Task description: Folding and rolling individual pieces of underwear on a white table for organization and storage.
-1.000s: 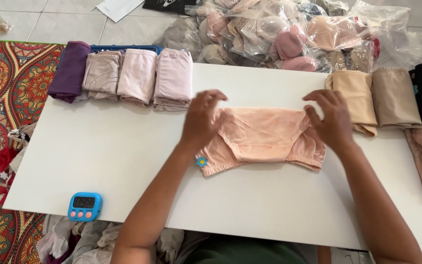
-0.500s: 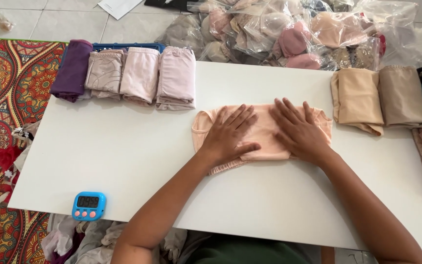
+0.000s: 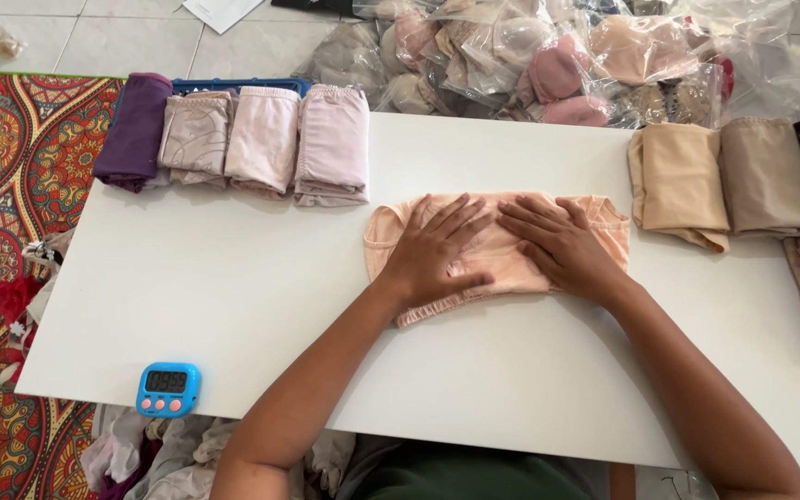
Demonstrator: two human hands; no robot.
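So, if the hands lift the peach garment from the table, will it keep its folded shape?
Probably not. The peach garment looks like thin, soft cloth, lying flat and wrinkled under the left hand and right hand, so it would likely droop and unfold. It seems light, and might slide easily on the smooth white table.

Two bare forearms, no sleeves visible. Left hand (image 3: 439, 248), right hand (image 3: 562, 245): no rings, no watch. Dark green garment at torso.

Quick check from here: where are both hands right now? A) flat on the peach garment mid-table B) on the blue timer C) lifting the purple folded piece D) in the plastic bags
A: the left hand and right hand lie palm-down, side by side, on the peach garment.
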